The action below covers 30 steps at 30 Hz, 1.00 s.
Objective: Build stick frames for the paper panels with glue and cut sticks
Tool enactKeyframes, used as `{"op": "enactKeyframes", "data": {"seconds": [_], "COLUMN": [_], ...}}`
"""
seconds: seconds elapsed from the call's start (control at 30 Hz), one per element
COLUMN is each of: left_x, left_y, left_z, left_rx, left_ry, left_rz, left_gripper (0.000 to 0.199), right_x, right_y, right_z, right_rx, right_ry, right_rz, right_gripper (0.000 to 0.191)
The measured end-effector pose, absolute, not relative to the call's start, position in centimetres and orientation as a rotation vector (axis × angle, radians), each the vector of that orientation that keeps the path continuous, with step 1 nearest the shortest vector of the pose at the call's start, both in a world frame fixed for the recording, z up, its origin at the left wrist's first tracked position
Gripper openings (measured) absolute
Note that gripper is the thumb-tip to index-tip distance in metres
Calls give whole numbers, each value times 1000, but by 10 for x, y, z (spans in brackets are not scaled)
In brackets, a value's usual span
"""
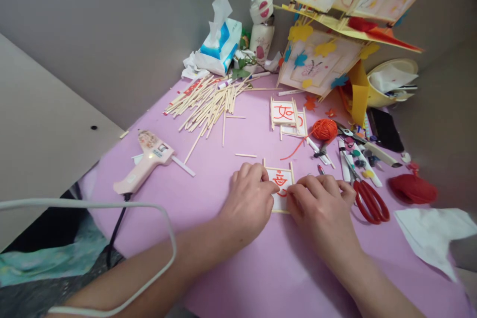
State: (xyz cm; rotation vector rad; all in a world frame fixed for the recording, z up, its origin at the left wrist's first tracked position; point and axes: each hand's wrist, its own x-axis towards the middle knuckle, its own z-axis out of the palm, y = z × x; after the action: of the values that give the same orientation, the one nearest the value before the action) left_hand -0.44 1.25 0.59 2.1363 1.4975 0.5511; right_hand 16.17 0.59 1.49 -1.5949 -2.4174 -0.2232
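Between my hands on the pink table lies a small white paper panel (279, 202), edged with thin wooden sticks and marked with a red character. My left hand (250, 201) grips the panel's left side with curled fingers. At the right side, my right hand (320, 203) presses its fingertips together on the stick frame. The undersides of both hands' fingers are partly hidden. Just above lies a single short stick (245, 155). Two similar framed panels (283, 112) with red writing overlap farther back.
A pink glue gun (149, 161) lies left, its cord trailing off the edge. Behind are loose wooden sticks (208, 104) and a tissue pack (223, 44). To the right are orange yarn (324, 130), red-handled scissors (370, 201) and a decorated paper house (316, 59). A white cable (173, 238) crosses my left forearm.
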Motion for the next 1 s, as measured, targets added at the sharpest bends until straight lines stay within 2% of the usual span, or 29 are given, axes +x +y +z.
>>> {"op": "enactKeyframes", "data": {"seconds": [1.0], "left_x": [-3], "left_y": [17], "left_z": [1], "left_rx": [2138], "left_ry": [1411], "left_rz": [503], "left_gripper": [33], "right_x": [163], "right_y": [11], "right_z": [8], "right_rx": [-1568], "right_ry": [-2402], "right_rz": [-97], "right_gripper": [8]}}
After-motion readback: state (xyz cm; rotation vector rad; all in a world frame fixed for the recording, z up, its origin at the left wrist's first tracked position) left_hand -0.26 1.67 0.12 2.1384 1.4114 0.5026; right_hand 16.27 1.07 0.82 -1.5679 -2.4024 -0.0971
